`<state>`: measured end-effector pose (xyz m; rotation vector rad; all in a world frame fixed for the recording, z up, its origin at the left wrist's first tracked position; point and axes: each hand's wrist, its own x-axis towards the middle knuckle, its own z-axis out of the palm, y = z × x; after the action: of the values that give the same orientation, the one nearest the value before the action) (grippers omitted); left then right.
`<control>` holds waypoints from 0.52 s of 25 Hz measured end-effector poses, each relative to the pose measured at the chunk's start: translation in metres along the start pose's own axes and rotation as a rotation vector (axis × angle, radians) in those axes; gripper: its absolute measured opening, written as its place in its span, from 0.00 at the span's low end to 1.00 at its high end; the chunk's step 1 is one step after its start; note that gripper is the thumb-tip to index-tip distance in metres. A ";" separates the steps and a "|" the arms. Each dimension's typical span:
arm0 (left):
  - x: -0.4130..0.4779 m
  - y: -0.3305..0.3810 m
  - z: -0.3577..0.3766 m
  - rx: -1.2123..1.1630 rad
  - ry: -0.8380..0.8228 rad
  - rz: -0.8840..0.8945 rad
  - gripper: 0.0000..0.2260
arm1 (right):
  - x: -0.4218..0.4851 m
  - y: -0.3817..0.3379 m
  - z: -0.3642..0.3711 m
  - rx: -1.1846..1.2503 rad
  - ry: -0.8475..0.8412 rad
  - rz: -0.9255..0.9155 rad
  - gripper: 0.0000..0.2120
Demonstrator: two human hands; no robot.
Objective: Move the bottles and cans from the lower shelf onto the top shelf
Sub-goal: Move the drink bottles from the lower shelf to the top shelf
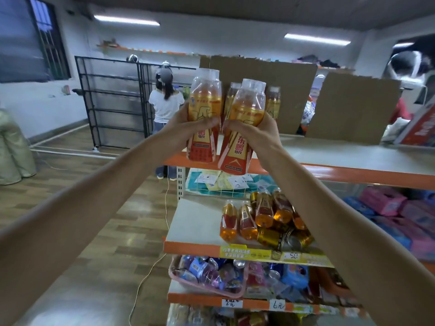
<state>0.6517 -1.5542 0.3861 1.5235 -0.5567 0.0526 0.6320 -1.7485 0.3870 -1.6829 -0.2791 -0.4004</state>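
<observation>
We noted the left hand [188, 128] wrapped tight around one orange drink bottle [204, 116], the right hand [255, 131] around another [242, 128], both raised above the top shelf [353, 156].

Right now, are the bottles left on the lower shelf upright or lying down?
Lying down: the bottles rest on their sides on the lower shelf, beside tipped gold cans.

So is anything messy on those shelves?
Yes. On the lower shelf, the bottles and gold cans lie tipped over in a jumbled pile, while the bottles on the top shelf stand upright.
</observation>
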 end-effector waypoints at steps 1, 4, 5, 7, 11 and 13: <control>0.005 -0.001 -0.004 -0.005 -0.003 -0.003 0.33 | 0.007 -0.001 0.001 -0.003 0.008 -0.004 0.21; 0.023 -0.005 -0.011 -0.042 0.018 -0.017 0.34 | 0.028 -0.001 0.001 -0.029 0.025 -0.004 0.22; 0.029 -0.007 -0.013 -0.055 0.027 -0.025 0.32 | 0.035 0.000 0.000 -0.030 0.033 -0.002 0.22; 0.043 -0.012 -0.018 -0.064 0.044 -0.037 0.30 | 0.049 0.004 -0.002 -0.030 0.037 -0.004 0.20; 0.076 -0.025 -0.028 -0.079 0.070 -0.040 0.31 | 0.089 0.016 -0.007 -0.076 -0.014 -0.041 0.14; 0.095 -0.032 -0.029 -0.071 0.091 -0.046 0.30 | 0.111 0.024 -0.008 -0.074 -0.041 -0.049 0.14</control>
<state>0.7554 -1.5580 0.3934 1.4567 -0.4463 0.0657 0.7419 -1.7653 0.4128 -1.7606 -0.3402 -0.4176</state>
